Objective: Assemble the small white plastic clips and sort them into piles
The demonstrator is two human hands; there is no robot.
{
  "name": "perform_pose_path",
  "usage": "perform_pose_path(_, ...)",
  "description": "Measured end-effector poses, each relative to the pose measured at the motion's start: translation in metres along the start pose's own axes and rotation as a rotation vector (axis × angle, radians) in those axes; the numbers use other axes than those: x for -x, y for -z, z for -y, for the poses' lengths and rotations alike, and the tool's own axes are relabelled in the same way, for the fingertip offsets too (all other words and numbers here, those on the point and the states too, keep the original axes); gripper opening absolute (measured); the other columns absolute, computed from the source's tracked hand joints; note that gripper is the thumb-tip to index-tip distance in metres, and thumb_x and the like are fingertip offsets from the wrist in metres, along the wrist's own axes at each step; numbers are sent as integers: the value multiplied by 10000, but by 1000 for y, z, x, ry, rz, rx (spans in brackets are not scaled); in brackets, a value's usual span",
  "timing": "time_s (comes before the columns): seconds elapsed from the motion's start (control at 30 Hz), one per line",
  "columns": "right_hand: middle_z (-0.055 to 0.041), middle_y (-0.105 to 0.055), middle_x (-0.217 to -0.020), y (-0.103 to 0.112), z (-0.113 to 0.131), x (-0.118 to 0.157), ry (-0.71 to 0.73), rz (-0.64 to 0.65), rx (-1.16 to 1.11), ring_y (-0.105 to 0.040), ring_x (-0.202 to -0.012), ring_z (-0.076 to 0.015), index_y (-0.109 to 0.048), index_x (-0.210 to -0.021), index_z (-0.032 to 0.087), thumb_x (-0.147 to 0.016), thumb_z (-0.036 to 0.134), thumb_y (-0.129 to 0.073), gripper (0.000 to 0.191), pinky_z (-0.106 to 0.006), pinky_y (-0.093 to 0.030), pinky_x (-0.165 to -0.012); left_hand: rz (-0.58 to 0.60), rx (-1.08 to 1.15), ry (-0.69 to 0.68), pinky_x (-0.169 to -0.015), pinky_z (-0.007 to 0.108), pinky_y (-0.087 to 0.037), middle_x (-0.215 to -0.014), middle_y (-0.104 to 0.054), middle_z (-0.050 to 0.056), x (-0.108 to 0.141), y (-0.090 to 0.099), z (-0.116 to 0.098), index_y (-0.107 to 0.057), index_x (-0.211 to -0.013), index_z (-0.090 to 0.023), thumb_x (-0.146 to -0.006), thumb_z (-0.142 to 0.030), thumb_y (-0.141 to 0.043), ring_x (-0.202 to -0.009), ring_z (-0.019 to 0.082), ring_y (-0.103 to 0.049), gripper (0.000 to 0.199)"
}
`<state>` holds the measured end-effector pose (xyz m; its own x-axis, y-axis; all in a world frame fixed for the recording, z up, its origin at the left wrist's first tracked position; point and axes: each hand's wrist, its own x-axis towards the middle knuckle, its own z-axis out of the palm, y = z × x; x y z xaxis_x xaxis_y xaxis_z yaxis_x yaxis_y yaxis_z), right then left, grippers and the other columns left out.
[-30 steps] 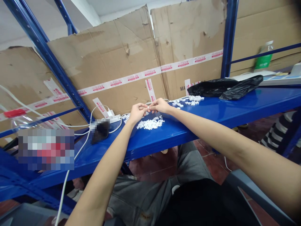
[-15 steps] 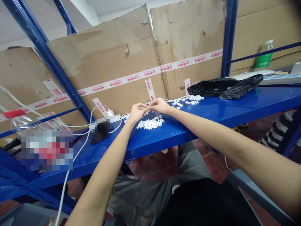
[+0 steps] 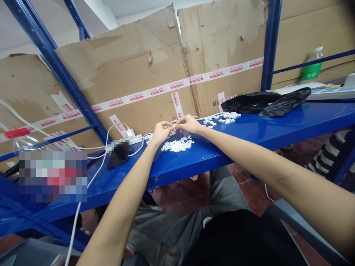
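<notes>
My left hand [image 3: 163, 132] and my right hand [image 3: 188, 124] meet above the blue shelf [image 3: 219, 151], fingertips pinched on a small white plastic piece [image 3: 174, 127]. Its exact kind is too small to make out. Just below the hands lies a pile of small white plastic pieces [image 3: 177, 145]. A few more white pieces show behind my left hand, partly covered by it. Farther right, toward the cardboard, another loose group of white pieces [image 3: 229, 117] is spread out.
A crumpled black plastic bag [image 3: 266, 103] lies at the back right. On the left are a power strip [image 3: 135, 139], white cables [image 3: 97, 173] and a blurred dark object [image 3: 118, 154]. Taped cardboard [image 3: 138, 74] walls the back. A green-labelled bottle [image 3: 312, 68] stands at far right.
Both hands stay in nearly the same place. The small white piece between the fingertips shows slightly more now; otherwise little differs.
</notes>
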<state>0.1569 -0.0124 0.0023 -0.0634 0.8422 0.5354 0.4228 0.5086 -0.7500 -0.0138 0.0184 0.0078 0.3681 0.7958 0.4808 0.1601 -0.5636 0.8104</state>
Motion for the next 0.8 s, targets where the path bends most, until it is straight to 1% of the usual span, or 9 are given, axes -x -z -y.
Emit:
perform_pose_path(0.37,-81,-731,-686,0,-1,-1,-7,16,-25,-634,-561,-103,-767,-843,82,-824,147,-728,78,-192,-497,-523,-3,-28,3,-426,226,-381,-648,-693,46,2,0,-2,-590,-800,-138,-729,-87,-688,-419,83,-482,131)
perform_pose_path(0.57,-78,-726,-690,0,2,1,-7,24,-7,-624,-563,-107,-760,-836,84,-851,117,-683,85,-201,-474,-504,-3,-44,1,-440,212,-381,-639,-687,46,3,-1,-1,-588,-818,-139,-736,-119,-725,-423,81,-488,162)
perform_pose_path(0.7,-80,-721,-699,0,3,2,0,36,-2,-611,-564,-100,-758,-836,82,-865,100,-650,113,-199,-470,-508,-14,-70,3,-452,212,-382,-658,-681,46,2,-1,-1,-611,-838,-134,-740,-123,-722,-442,85,-497,149)
perform_pose_path(0.8,-80,-735,-739,0,2,2,9,49,-17,-615,-572,-100,-762,-839,96,-857,121,-663,103,-204,-472,-516,-12,-89,1,-444,207,-368,-635,-653,34,2,-1,-1,-654,-856,-127,-749,-149,-716,-463,92,-506,127)
